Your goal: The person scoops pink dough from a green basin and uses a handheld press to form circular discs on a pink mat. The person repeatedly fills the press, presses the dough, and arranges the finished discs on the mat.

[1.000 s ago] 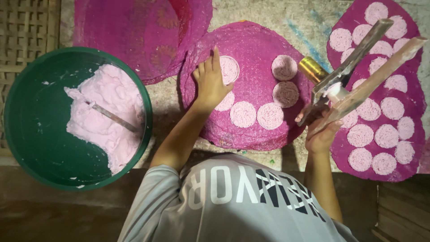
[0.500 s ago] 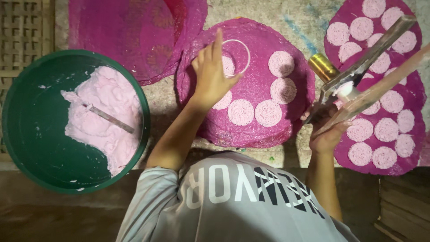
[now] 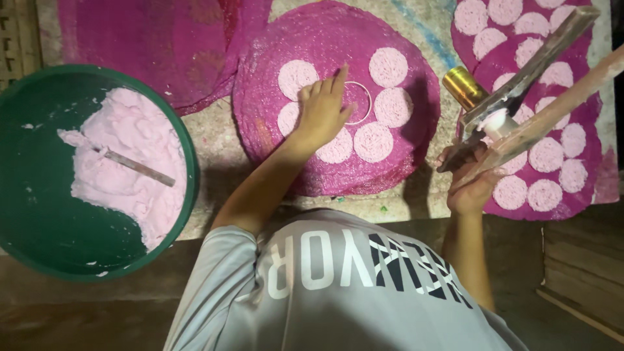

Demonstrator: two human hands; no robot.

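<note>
My left hand (image 3: 322, 109) lies on a round magenta mat (image 3: 312, 172), fingertips holding a thin metal ring mould (image 3: 357, 103) flat near the mat's middle. The ring looks empty inside. Several flat pink discs (image 3: 388, 67) lie around it on the mat. My right hand (image 3: 469, 182) is raised to the right of the mat, gripping a flat spatula and a long wooden stick (image 3: 533, 97) smeared with pink paste.
A green basin (image 3: 26, 195) at the left holds pink paste (image 3: 130, 146) with a flat stick (image 3: 140, 168) in it. A second mat (image 3: 595, 140) at the right carries several discs. A brass cylinder (image 3: 463, 86) stands between the mats. An empty magenta mat (image 3: 149, 45) lies at top left.
My left hand lifted the ring off a fresh disc at the mat's upper left and set it down nearer the middle. The right hand kept its tools raised.
</note>
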